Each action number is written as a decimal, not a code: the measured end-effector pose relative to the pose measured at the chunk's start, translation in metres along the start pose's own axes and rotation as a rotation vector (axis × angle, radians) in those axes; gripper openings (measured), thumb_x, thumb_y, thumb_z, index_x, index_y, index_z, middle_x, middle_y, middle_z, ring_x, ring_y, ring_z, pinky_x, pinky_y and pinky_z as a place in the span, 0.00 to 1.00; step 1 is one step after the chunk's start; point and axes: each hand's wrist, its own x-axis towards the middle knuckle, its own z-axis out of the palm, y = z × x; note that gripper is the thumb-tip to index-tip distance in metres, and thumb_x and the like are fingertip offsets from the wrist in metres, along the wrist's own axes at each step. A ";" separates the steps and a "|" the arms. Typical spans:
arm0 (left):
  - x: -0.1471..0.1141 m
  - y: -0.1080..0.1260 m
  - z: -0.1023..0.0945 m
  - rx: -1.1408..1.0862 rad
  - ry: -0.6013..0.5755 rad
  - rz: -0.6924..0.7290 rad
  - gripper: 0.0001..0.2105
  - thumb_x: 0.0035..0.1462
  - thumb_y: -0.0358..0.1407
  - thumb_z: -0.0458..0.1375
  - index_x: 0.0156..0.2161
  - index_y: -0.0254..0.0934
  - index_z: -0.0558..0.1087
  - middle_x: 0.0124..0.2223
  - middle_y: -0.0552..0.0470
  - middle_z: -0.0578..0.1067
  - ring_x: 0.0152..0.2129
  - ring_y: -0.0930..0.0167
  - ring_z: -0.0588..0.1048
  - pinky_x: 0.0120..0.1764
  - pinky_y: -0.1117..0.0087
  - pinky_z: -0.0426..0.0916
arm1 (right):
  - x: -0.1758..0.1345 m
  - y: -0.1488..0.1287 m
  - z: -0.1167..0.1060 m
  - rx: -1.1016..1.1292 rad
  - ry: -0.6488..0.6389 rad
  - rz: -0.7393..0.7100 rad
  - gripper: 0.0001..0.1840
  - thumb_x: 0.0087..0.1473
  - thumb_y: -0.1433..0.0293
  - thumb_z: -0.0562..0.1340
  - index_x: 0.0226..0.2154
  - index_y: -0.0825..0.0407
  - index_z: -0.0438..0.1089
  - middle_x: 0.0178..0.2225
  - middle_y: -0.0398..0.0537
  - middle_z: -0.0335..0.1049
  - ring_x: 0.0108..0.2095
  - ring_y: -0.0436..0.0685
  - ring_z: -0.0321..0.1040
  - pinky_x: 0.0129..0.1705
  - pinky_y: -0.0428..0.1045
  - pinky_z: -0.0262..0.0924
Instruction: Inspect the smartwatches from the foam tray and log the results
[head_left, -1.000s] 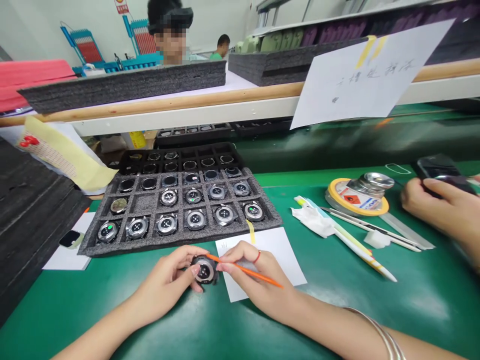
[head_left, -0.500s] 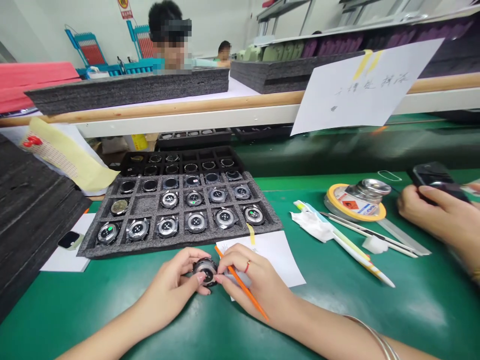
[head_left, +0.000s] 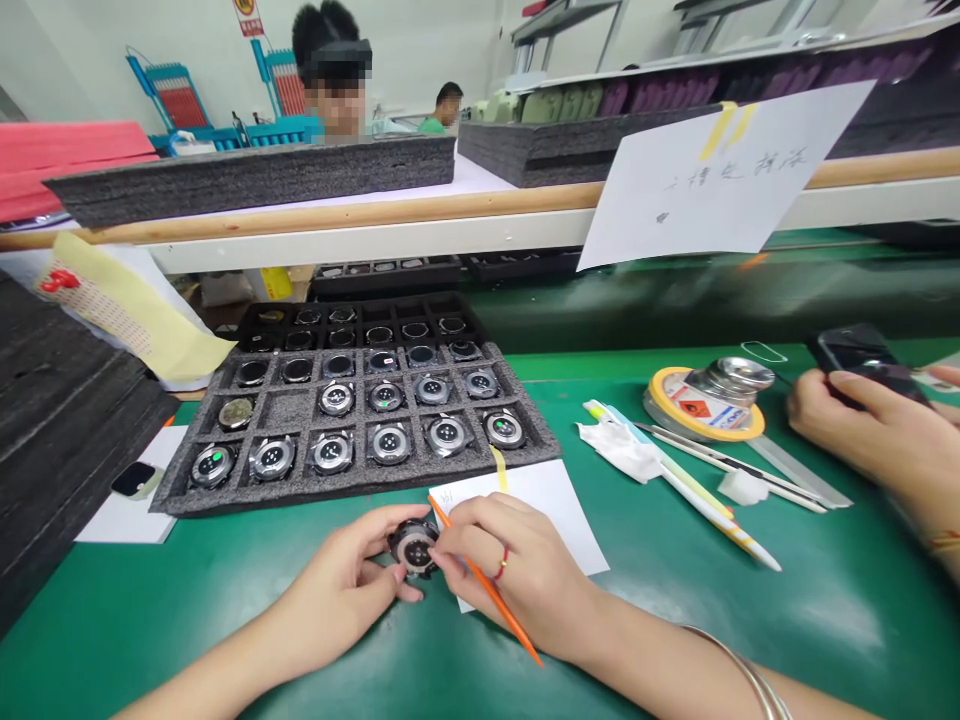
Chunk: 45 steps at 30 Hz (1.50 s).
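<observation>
A round black smartwatch body without straps is held back side up, its sensor face showing. Around its left and lower edge, the fingers and thumb of my left hand grip it, just above the green tabletop. My right hand has a slim, pointed orange stick tucked between its fingers, slanting down to the right. That hand's fingertips are pinched together at the watch's right edge; whether they grip something small there is hidden. A sheet of white paper lies partly beneath my right hand.
A grey foam tray of watch bodies lies ahead. To the right are tape with a metal-topped container, a white-wrapped tool and tweezers. Another person's hand holds a phone-like device. A small watch rests left.
My left thumb has slid off the watch's back to its lower edge. My right fingers have closed in at the watch's right side, and the orange stick has shifted slightly with them.
</observation>
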 end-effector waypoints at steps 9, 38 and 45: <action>0.001 0.003 -0.003 0.051 0.036 0.095 0.27 0.52 0.29 0.55 0.59 0.36 0.64 0.46 0.45 0.75 0.39 0.68 0.75 0.46 0.63 0.70 | 0.001 0.003 0.001 0.240 0.005 0.218 0.05 0.57 0.75 0.61 0.34 0.49 0.67 0.31 0.46 0.70 0.30 0.52 0.69 0.33 0.47 0.65; 0.005 0.005 -0.004 0.037 0.097 0.028 0.24 0.50 0.54 0.64 0.41 0.35 0.75 0.34 0.49 0.76 0.27 0.70 0.72 0.29 0.71 0.70 | 0.011 -0.010 -0.024 0.297 0.032 -0.009 0.12 0.64 0.68 0.58 0.47 0.53 0.74 0.35 0.50 0.74 0.34 0.53 0.71 0.37 0.49 0.68; 0.009 -0.015 -0.029 0.277 0.259 0.051 0.25 0.51 0.57 0.60 0.46 0.42 0.77 0.36 0.51 0.78 0.25 0.67 0.74 0.29 0.70 0.73 | 0.011 0.064 -0.101 -0.087 0.342 0.645 0.13 0.60 0.63 0.59 0.41 0.52 0.74 0.37 0.51 0.78 0.36 0.56 0.75 0.39 0.51 0.69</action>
